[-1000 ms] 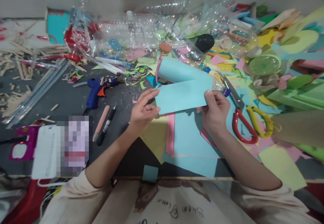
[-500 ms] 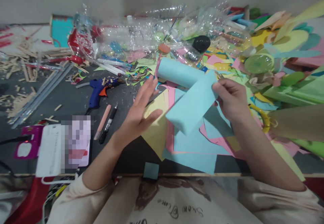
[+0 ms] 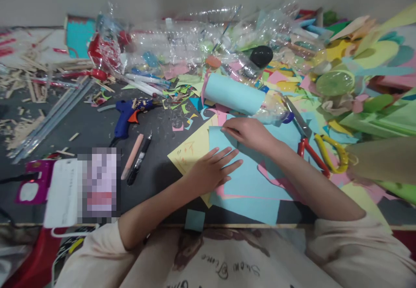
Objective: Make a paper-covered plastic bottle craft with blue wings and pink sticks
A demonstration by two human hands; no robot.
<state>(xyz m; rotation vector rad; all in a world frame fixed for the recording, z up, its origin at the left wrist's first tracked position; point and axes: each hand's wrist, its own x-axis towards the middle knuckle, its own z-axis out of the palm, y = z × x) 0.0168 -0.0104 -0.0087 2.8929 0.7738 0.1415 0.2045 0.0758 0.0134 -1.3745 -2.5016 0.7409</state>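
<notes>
Pressing on a blue paper sheet (image 3: 251, 177) at frame center, both hands lie palm down. The left hand (image 3: 212, 170) is flat with fingers spread wide on the sheet's left part, gripping nothing. The right hand (image 3: 250, 132) is just above it, fingers stretched out and close together, tips on the sheet's upper left edge; no grip seen. The sheet lies flat on a stack of more blue and pink paper, and overlaps a yellow paper sheet (image 3: 190, 149) to its left.

Just above the right hand is a blue paper roll (image 3: 232, 93), with a clear plastic bottle (image 3: 273, 109) touching its right end. Right of the right forearm are red-handled scissors (image 3: 310, 149) and yellow-handled scissors (image 3: 336, 155). Left of center on the dark table (image 3: 156, 127) are a blue glue gun (image 3: 125, 114), a black pen (image 3: 138, 164) and a pink stick (image 3: 131, 155). The upper frame is piled with plastic wrap and paper scraps.
</notes>
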